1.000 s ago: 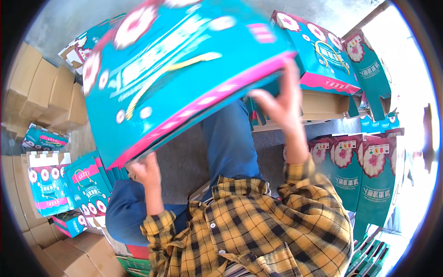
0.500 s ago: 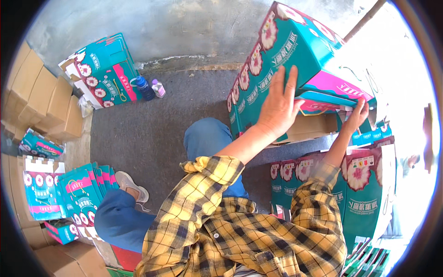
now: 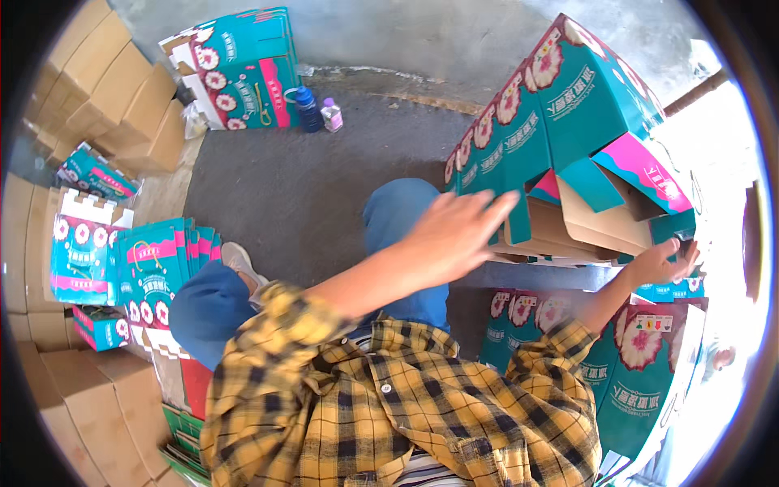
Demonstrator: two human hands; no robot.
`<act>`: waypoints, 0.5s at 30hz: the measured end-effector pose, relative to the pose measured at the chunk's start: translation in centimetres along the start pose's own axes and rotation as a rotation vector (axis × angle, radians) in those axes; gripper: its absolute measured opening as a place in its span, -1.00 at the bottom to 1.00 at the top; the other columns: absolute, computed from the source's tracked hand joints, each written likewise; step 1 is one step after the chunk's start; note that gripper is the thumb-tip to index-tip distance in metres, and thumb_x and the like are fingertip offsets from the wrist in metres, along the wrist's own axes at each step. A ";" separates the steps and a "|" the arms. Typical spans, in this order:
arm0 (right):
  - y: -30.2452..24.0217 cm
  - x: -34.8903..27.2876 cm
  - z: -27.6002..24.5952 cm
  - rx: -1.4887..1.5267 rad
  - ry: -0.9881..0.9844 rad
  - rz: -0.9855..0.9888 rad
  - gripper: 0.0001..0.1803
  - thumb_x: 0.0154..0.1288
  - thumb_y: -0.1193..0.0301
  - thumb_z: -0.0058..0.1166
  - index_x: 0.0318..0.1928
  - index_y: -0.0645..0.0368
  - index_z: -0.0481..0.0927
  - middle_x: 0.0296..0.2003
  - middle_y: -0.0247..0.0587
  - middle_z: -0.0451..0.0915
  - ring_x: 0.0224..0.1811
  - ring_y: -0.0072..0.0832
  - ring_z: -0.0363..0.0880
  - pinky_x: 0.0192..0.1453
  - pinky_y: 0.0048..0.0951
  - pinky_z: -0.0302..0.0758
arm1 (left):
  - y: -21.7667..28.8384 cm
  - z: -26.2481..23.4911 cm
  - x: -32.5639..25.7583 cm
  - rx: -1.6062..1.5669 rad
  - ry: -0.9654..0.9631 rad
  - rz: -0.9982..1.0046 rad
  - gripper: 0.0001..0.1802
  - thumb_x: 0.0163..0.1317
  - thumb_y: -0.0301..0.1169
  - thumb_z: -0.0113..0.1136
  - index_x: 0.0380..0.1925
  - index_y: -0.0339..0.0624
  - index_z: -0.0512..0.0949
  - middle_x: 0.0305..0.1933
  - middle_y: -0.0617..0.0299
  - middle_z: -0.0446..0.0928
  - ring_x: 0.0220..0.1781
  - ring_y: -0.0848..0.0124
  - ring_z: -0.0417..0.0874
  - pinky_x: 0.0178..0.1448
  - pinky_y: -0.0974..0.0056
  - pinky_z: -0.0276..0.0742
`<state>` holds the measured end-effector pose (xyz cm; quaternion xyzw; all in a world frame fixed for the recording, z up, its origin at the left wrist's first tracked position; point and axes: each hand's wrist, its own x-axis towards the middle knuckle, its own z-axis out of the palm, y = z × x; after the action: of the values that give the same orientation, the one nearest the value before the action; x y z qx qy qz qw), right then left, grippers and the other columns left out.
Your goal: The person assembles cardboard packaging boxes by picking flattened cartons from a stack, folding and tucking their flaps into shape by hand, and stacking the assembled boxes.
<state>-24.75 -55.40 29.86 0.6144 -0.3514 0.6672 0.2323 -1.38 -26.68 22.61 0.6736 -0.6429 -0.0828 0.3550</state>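
A large teal carton (image 3: 507, 146) with pink flaps and printed round fruit slices stands tilted at the right. Its end toward me gapes, with flaps sticking out and bare brown cardboard (image 3: 596, 227) showing inside. My left hand (image 3: 458, 231), a little blurred, is at the carton's near left corner, fingers stretched and apart, holding nothing. Close to the carton's right end is my right hand (image 3: 664, 264), its fingers loosely bent and apart from the thumb, with nothing seen in it.
More printed cartons (image 3: 641, 381) stand at my right, below the tilted one. Flat printed cartons lean in a stack (image 3: 243, 73) at the far wall, beside a blue bottle (image 3: 307, 109) and a small purple-capped bottle (image 3: 331, 115). Brown boxes (image 3: 105, 81) and folded cartons (image 3: 150, 260) line the left.
Both hands have come off the carton: the left drew back from its side panel, the right moved down from the pink flap. The end flaps now hang apart. The whole view has shifted.
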 end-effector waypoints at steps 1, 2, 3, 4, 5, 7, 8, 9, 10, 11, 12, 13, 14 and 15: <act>-2.2 0.0 -0.7 0.010 -0.013 0.006 -0.63 0.25 0.47 -0.02 0.06 0.31 0.52 0.17 -0.01 0.43 0.26 -0.21 0.35 0.27 -0.16 0.32 | -1.0 -1.8 -3.0 0.003 -0.091 -0.076 -0.14 0.04 -0.33 0.36 0.32 -0.21 0.14 0.25 -0.08 0.32 0.21 0.04 0.43 0.21 0.02 0.35; -5.3 -0.2 -1.8 0.072 0.016 -0.073 -0.64 0.26 0.47 -0.02 0.06 0.32 0.51 0.15 0.01 0.45 0.24 -0.16 0.36 0.27 -0.13 0.32 | -2.4 -3.3 -6.5 0.093 -0.080 -0.164 -0.22 0.05 -0.30 0.33 0.27 -0.24 0.23 0.24 -0.04 0.37 0.24 0.05 0.41 0.23 0.03 0.34; -7.9 -0.6 -2.6 0.133 0.049 -0.160 -0.65 0.27 0.47 -0.01 0.05 0.32 0.50 0.13 0.04 0.46 0.23 -0.11 0.37 0.27 -0.11 0.33 | -3.3 -5.1 -9.6 0.139 -0.056 -0.276 -0.26 0.05 -0.28 0.32 0.23 -0.26 0.29 0.22 -0.03 0.40 0.25 0.04 0.40 0.25 0.03 0.32; -9.9 -1.2 -3.0 0.145 0.043 -0.159 -0.65 0.27 0.47 -0.01 0.05 0.32 0.50 0.13 0.04 0.46 0.23 -0.11 0.37 0.27 -0.11 0.33 | -3.6 -6.8 -12.7 0.262 -0.038 -0.405 -0.29 0.03 -0.28 0.32 0.20 -0.26 0.33 0.20 -0.04 0.42 0.23 0.02 0.41 0.25 0.04 0.32; -11.9 -2.0 -3.2 0.340 0.017 -0.267 -0.66 0.29 0.47 -0.04 0.05 0.34 0.49 0.11 0.06 0.48 0.22 -0.08 0.38 0.27 -0.12 0.34 | -3.6 -8.6 -16.0 0.381 -0.003 -0.518 -0.30 0.03 -0.28 0.33 0.19 -0.26 0.34 0.20 -0.04 0.42 0.22 0.01 0.42 0.25 0.03 0.31; -16.9 -5.1 -3.9 0.718 -0.135 -0.340 -0.68 0.29 0.50 -0.06 0.03 0.37 0.48 0.07 0.11 0.49 0.18 -0.04 0.41 0.25 -0.13 0.36 | -3.9 -11.1 -22.2 0.704 0.107 -0.689 -0.36 0.05 -0.26 0.31 0.14 -0.27 0.40 0.15 -0.06 0.45 0.18 0.01 0.45 0.23 0.04 0.33; -19.4 -7.8 -4.4 0.882 -0.262 -0.322 -0.69 0.27 0.53 -0.06 0.02 0.38 0.48 0.05 0.14 0.50 0.17 -0.04 0.43 0.25 -0.12 0.36 | -4.4 -11.2 -24.7 0.897 0.183 -0.728 -0.42 0.08 -0.25 0.29 0.09 -0.28 0.44 0.11 -0.08 0.47 0.15 0.00 0.47 0.21 0.05 0.35; -21.8 -10.7 -4.9 0.898 -0.502 -0.313 -0.62 0.16 0.58 0.01 0.04 0.35 0.48 0.05 0.13 0.50 0.17 -0.04 0.44 0.25 -0.11 0.35 | -5.0 -10.7 -27.2 0.917 0.183 -0.782 -0.42 0.08 -0.25 0.29 0.09 -0.28 0.44 0.11 -0.08 0.47 0.15 0.00 0.47 0.21 0.05 0.35; -23.5 -12.8 -4.7 0.877 -0.695 -0.412 -0.54 0.06 0.54 0.10 0.05 0.29 0.50 0.08 0.12 0.49 0.18 -0.02 0.42 0.28 -0.09 0.32 | -5.9 -10.2 -28.9 0.795 0.274 -0.917 -0.48 0.10 -0.21 0.27 0.01 -0.26 0.48 0.06 -0.08 0.49 0.10 0.00 0.48 0.16 0.01 0.37; -25.1 -16.1 -3.9 0.977 -0.907 -0.393 -0.52 0.04 0.50 0.14 0.06 0.24 0.52 0.14 0.07 0.44 0.25 -0.03 0.35 0.33 -0.08 0.25 | -6.8 -9.7 -30.2 0.662 0.367 -1.035 -0.54 0.12 -0.17 0.24 -0.06 -0.25 0.52 0.00 -0.07 0.50 0.06 0.01 0.50 0.11 -0.02 0.39; -25.3 -20.5 -3.2 0.912 -1.126 -0.443 -0.54 0.05 0.46 0.14 0.04 0.16 0.55 0.21 0.00 0.38 0.32 -0.06 0.26 0.38 -0.04 0.15 | -7.2 -9.4 -30.1 0.662 0.372 -1.045 -0.54 0.12 -0.17 0.24 -0.06 -0.25 0.52 0.00 -0.07 0.50 0.06 0.01 0.50 0.11 -0.02 0.39; -26.0 -22.4 -3.9 0.788 -1.186 -0.631 -0.58 0.09 0.41 0.12 0.03 0.10 0.57 0.24 -0.06 0.36 0.35 -0.08 0.21 0.41 0.02 0.07 | -7.6 -8.9 -29.4 0.659 0.440 -0.995 -0.59 0.13 -0.17 0.22 -0.15 -0.26 0.55 -0.02 -0.08 0.52 0.04 0.01 0.50 0.07 -0.02 0.40; -26.5 -22.9 -4.0 0.808 -1.179 -0.643 -0.58 0.09 0.41 0.12 0.03 0.10 0.57 0.24 -0.06 0.36 0.35 -0.08 0.21 0.41 0.02 0.07 | -7.5 -8.4 -28.7 0.667 0.516 -0.945 -0.63 0.15 -0.17 0.19 -0.23 -0.27 0.57 -0.04 -0.09 0.53 0.03 0.01 0.51 0.03 -0.02 0.42; -27.0 -23.1 -3.5 0.849 -1.201 -0.649 -0.61 0.10 0.39 0.11 0.01 0.08 0.58 0.23 -0.07 0.36 0.35 -0.08 0.21 0.41 0.04 0.06 | -7.4 -8.4 -28.2 0.676 0.534 -0.970 -0.63 0.15 -0.17 0.19 -0.23 -0.27 0.57 -0.04 -0.09 0.53 0.03 0.01 0.51 0.03 -0.02 0.42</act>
<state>-3.85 -32.50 12.14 0.9757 0.0633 0.1987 -0.0673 4.82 1.95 14.71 0.9596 -0.1457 0.1436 0.1932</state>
